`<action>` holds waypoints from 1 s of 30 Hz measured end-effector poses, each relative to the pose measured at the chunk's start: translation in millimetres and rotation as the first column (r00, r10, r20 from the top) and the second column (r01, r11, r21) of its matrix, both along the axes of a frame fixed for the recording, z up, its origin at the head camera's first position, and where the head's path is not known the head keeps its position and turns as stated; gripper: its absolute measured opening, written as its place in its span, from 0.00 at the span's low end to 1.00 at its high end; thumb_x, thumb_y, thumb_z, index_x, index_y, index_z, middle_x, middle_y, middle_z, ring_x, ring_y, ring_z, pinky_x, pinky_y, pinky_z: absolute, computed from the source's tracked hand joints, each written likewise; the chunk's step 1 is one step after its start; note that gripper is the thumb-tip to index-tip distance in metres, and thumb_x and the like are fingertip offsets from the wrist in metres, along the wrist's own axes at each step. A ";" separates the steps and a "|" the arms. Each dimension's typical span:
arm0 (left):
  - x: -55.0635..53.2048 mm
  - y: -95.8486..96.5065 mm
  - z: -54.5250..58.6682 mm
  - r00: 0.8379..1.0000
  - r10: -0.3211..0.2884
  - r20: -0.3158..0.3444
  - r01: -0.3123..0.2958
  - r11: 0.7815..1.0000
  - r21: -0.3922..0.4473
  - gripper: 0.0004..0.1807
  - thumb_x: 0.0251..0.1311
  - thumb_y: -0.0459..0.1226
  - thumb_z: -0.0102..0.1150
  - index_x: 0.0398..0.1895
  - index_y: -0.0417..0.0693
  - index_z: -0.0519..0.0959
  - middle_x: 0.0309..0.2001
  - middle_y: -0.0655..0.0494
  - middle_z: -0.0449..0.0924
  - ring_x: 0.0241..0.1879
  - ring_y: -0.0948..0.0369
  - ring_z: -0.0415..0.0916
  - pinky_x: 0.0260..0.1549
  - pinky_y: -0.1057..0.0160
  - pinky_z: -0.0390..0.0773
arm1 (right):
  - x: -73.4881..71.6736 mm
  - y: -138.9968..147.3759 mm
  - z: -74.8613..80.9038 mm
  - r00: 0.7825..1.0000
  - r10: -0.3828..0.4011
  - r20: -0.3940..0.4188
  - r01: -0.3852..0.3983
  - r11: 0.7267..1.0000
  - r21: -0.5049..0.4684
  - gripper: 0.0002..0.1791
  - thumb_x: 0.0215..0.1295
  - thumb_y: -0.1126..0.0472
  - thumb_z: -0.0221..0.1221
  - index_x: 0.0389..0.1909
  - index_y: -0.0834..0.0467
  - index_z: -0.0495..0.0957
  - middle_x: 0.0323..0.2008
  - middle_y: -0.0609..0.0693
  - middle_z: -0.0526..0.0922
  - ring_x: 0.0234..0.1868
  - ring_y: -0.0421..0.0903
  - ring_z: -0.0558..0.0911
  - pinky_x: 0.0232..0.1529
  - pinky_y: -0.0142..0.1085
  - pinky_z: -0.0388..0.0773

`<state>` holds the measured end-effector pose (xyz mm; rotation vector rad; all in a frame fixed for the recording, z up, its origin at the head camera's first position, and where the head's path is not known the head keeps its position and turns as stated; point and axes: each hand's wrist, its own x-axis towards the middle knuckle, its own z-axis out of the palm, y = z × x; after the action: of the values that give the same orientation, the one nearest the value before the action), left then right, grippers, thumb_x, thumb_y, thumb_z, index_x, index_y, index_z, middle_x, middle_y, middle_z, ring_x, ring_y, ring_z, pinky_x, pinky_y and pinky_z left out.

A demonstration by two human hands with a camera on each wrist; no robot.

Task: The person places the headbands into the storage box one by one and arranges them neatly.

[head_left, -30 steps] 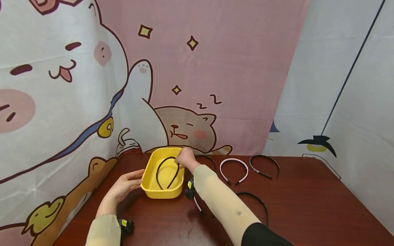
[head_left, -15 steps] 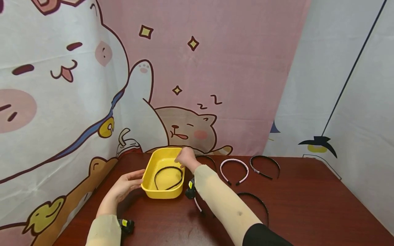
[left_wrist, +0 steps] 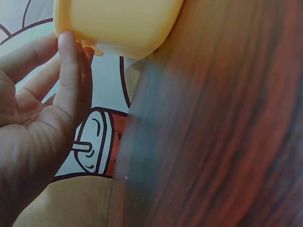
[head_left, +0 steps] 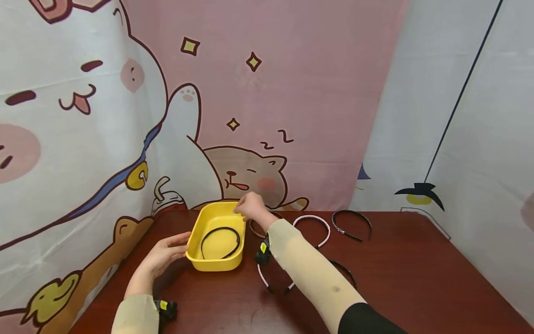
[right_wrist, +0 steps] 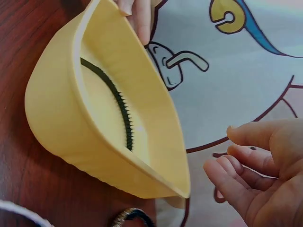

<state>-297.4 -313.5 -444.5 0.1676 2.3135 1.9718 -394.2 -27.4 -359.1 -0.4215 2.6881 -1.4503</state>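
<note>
A black toothed headband (head_left: pixel 238 239) lies inside the yellow plastic basin (head_left: pixel 214 265); its teeth show in the right wrist view. My left hand (head_left: pixel 163 256) touches the basin's left side with nearly straight fingers, and the left wrist view shows the thumb (left_wrist: pixel 69 52) against the yellow wall. Over the basin's far right corner hovers my right hand (head_left: pixel 253 208), holding nothing. In the right wrist view its loosely bent fingers (right_wrist: pixel 229 182) are apart from the rim.
Right of the basin lie a pink-and-white headband (head_left: pixel 327 232), a dark headband (head_left: pixel 354 212) and a brownish one (head_left: pixel 253 228) partly behind my right wrist. My forearm partly covers a pale headband (head_left: pixel 263 277) and another black one (head_left: pixel 348 271). A printed cloth hangs behind the table (head_left: pixel 417 273).
My right hand has let go of the black headband, which dropped from a tilted pose to lie in the basin. That hand has since risen slightly. My left hand stays at the basin.
</note>
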 end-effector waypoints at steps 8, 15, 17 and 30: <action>2.1 -2.4 0.7 1.000 -0.004 0.008 0.005 1.000 -0.019 0.32 0.66 0.32 0.56 0.71 0.32 0.59 0.66 0.31 0.63 0.55 0.52 0.75 0.49 0.62 0.78 | 8.3 23.7 12.2 0.998 0.029 -0.051 -0.027 0.999 0.027 0.07 0.57 0.61 0.68 0.32 0.61 0.84 0.28 0.53 0.82 0.34 0.56 0.83 0.22 0.33 0.80; 1.7 0.3 1.4 1.000 -0.012 0.004 0.012 1.000 -0.010 0.33 0.66 0.32 0.56 0.71 0.32 0.58 0.66 0.31 0.62 0.54 0.54 0.75 0.49 0.63 0.78 | 13.4 64.3 15.3 0.992 0.037 -0.120 -0.034 0.999 0.025 0.08 0.57 0.59 0.68 0.33 0.59 0.85 0.24 0.53 0.81 0.24 0.48 0.82 0.23 0.36 0.81; 1.8 0.1 0.8 1.000 -0.013 0.002 0.013 1.000 -0.004 0.33 0.66 0.32 0.56 0.71 0.31 0.58 0.66 0.30 0.62 0.54 0.55 0.76 0.49 0.63 0.78 | 15.1 77.8 13.6 0.991 0.037 -0.129 -0.034 0.999 0.021 0.08 0.56 0.59 0.68 0.33 0.59 0.85 0.24 0.53 0.82 0.24 0.49 0.82 0.22 0.36 0.80; 0.9 0.0 1.6 1.000 -0.010 0.008 0.010 1.000 0.003 0.33 0.66 0.31 0.56 0.71 0.30 0.58 0.66 0.30 0.62 0.52 0.58 0.77 0.48 0.64 0.78 | 30.1 170.2 -20.1 0.995 0.019 -0.099 -0.020 1.000 -0.005 0.08 0.56 0.61 0.68 0.35 0.61 0.85 0.23 0.49 0.83 0.24 0.46 0.81 0.24 0.36 0.81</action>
<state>-296.5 -313.5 -442.9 0.1704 2.3000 1.9681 -364.1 142.8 -379.2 -0.5324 2.7476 -1.4703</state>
